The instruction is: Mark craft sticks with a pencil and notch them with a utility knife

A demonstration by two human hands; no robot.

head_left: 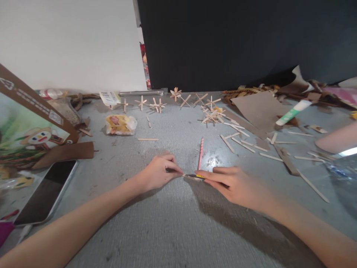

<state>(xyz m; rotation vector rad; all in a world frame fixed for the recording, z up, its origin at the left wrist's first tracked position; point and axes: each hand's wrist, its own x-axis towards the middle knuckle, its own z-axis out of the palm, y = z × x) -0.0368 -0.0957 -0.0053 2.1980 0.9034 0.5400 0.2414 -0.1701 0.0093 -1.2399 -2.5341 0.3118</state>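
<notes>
Beige, flat wooden sliver (196, 179), low over the grey tabletop (134, 234) ahead of me: my left hand (160, 171) pinches its end, my right hand (237, 185) grips a slim black-and-yellow tool (193, 175). If that tip skids, I could jab my left fingertips (178, 172).

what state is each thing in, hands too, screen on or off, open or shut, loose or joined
left hand, pinching a small pale piece
right hand, gripping the tool
tool, held, tip beside the pale piece
phone, face up, screen dark
striped rod, lying down
packet, crumpled, open or sealed unclear
tube, tilted, capped or not unclear
stars, sticks joined crosswise
loose sticks, scattered
</notes>
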